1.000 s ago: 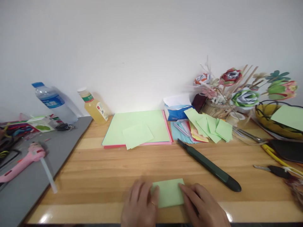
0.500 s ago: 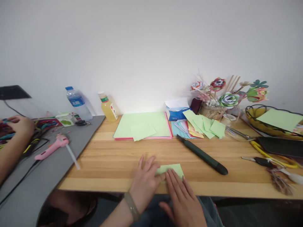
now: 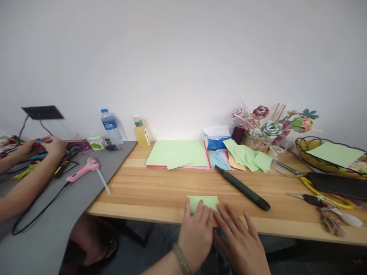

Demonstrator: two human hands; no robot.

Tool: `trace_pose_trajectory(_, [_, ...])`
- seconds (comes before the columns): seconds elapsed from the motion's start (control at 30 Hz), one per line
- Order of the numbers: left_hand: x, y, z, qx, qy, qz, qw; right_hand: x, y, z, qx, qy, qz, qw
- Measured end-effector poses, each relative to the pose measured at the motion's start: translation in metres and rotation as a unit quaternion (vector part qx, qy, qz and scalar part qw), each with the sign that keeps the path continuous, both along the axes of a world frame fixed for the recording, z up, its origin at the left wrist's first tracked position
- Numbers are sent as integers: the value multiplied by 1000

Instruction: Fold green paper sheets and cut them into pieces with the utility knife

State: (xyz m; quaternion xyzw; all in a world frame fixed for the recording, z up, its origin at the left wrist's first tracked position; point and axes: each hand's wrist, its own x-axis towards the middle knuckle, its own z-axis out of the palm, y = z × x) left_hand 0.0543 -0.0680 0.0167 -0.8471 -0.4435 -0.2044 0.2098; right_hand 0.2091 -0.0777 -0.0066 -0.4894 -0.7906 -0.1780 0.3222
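Observation:
A small folded piece of light green paper [image 3: 204, 199] lies near the front edge of the wooden table [image 3: 149, 191]. My left hand [image 3: 197, 229], with a bracelet at the wrist, rests on its lower left part; the fingers are slightly bent and spread, pressing on the paper. My right hand [image 3: 239, 238] lies with its fingers spread, the fingertips at the paper's right lower corner. The lower edge of the paper is hidden under the hands.
Green sheets [image 3: 180, 147] lie behind, beside cut green pieces [image 3: 249, 156] and a tissue pack [image 3: 216, 143]. A dark green cutter [image 3: 246, 189] lies right. At left, a person's hands [image 3: 54, 149] work near a pink glue gun [image 3: 83, 170].
The view has turned left. My left hand has moved onto the paper's lower left, and my right hand has slid off to its right corner with its fingers spread wider.

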Motion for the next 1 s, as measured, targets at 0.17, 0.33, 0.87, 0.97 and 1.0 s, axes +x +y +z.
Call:
trace_pose_trajectory(0.17, [-15, -8, -12, 58, 0, 8, 998, -1, 2, -5, -10, 31, 6, 999])
trace_pose_trajectory(0.33, [-44, -10, -14, 81, -34, -5, 996, 0, 3, -3, -5, 27, 0, 1000])
trace_pose_trajectory(0.87, [-72, -15, -13, -19, -42, -51, 998, 40, 14, 1, 58, -177, 35, 982])
trace_pose_trajectory(0.97, [-73, -15, -15, -18, -31, -62, 997, 42, 15, 0, 65, -175, 39, 982])
trace_pose_trajectory(1.0, [-73, -15, -15, -17, -33, -63, 997, 42, 16, 0, 68, -174, 39, 982])
